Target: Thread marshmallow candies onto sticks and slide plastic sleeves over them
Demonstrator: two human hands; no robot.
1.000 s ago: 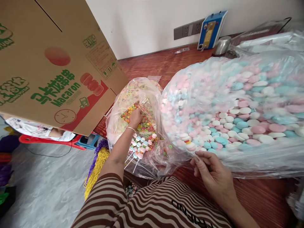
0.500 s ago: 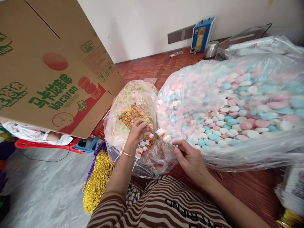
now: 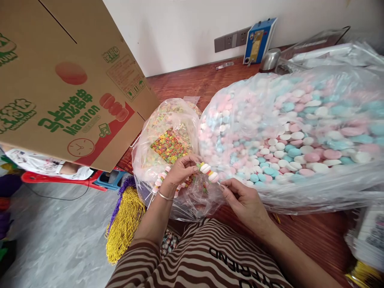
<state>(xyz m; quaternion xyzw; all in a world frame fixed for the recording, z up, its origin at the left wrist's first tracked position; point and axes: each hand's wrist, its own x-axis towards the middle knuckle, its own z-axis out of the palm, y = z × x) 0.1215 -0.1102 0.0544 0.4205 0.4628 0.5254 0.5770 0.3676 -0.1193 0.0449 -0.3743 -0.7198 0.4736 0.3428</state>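
My right hand (image 3: 243, 200) pinches the white stick of a candy skewer (image 3: 209, 173), threaded with pale marshmallow-like discs and small coloured rings. At the skewer's far tip, my left hand (image 3: 183, 170) holds thumb and forefinger together on a small greenish ring candy (image 3: 198, 165). Below that hand lies an open clear bag of ring candies (image 3: 168, 146) in red, orange, yellow and green. Other threaded skewers (image 3: 158, 180) rest on this bag, partly hidden by my left hand and wrist.
A large clear bag of pink, white and blue candies (image 3: 282, 154) fills the right side. A cardboard box (image 3: 99, 80) stands at the left. Behind are a blue device (image 3: 259, 42) and a metal cup (image 3: 271, 60). Gold bead strings (image 3: 127, 228) hang at the table's edge.
My left hand has come from over the loose ring candies to the skewer's tip, bringing a small ring candy. My right hand keeps the stick in nearly the same place.
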